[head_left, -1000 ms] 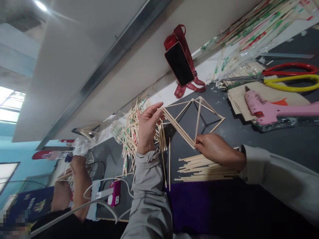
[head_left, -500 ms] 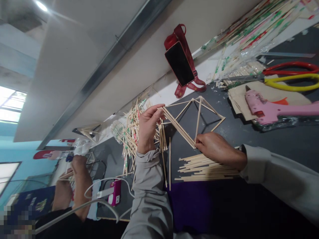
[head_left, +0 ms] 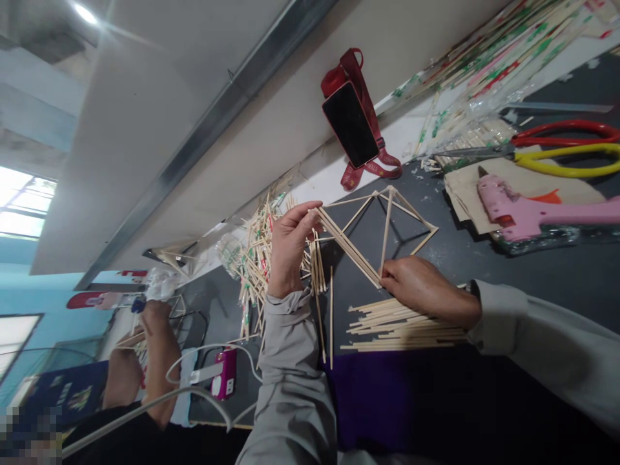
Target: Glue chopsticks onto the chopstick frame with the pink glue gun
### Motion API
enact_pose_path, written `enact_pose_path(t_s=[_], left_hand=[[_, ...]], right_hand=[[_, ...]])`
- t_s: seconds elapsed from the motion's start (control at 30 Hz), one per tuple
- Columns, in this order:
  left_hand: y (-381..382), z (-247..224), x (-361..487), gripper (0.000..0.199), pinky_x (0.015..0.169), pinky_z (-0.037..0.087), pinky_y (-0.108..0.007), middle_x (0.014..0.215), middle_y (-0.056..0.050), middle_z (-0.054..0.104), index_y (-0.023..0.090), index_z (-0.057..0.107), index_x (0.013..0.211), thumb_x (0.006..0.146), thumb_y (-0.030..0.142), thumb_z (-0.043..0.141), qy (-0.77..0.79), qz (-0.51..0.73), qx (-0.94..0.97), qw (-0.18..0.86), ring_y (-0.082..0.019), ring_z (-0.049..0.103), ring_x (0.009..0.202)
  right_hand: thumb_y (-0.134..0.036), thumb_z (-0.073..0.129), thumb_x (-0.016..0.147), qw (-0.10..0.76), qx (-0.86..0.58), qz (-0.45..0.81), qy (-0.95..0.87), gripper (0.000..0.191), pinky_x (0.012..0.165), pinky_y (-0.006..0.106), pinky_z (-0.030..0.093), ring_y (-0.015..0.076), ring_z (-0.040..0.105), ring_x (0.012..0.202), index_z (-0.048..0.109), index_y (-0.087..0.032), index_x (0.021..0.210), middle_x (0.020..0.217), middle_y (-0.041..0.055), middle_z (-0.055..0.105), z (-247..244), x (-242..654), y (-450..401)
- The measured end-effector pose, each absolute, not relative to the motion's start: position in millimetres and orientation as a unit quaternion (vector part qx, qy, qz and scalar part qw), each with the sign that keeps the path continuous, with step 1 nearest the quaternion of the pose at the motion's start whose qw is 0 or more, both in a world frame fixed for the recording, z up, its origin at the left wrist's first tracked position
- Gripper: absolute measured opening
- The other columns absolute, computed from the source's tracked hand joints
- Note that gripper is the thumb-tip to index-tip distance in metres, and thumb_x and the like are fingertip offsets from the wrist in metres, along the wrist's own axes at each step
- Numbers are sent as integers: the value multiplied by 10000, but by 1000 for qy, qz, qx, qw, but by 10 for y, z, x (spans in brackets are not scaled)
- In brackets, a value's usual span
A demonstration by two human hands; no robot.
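Note:
A frame of thin wooden sticks [head_left: 386, 226], joined at its corners, stands on the dark table between my hands. My left hand [head_left: 290, 248] pinches its upper left corner, where several sticks meet. With closed fingers, my right hand [head_left: 419, 284] grips the lower corner at the other end of those sticks. Below my right hand lies a row of loose sticks [head_left: 397, 329]. More single sticks [head_left: 331, 316] lie to the right of my left forearm. A tangled heap of sticks and green-printed wrappers [head_left: 252, 258] is on the left side of my left hand.
A pink glue gun [head_left: 527, 210] and yellow-and-red-handled scissors [head_left: 562, 158] lie at the right. A phone [head_left: 351, 126] leans against a red bottle at the back. At left are a magenta power block [head_left: 224, 374], a white cable [head_left: 194, 392] and another person's arm [head_left: 162, 361].
The view has shifted very slightly. My hands and the stick frame stay in the same place and grip. The other person's hand at the left has moved a little.

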State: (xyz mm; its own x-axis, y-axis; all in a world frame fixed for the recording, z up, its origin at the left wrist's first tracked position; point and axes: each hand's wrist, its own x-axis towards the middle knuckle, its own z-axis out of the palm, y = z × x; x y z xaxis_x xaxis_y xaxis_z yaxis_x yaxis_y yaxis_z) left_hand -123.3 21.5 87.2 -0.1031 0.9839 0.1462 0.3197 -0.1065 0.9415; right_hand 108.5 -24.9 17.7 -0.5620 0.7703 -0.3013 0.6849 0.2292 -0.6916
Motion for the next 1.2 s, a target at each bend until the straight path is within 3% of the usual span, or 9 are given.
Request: enact_pose_path(t_s=[1.2], left_hand=[[206,846,-1220,209,505,428,-151,756,-5,713,250,799,1016,837,355,780,578,484,563,338,-75,622,612]], right_hand=[[-292,463,945,23,-460,413,-786,313,633,305,303,233,706,866,757,-187,923,927,118,777,268,1076,-215]])
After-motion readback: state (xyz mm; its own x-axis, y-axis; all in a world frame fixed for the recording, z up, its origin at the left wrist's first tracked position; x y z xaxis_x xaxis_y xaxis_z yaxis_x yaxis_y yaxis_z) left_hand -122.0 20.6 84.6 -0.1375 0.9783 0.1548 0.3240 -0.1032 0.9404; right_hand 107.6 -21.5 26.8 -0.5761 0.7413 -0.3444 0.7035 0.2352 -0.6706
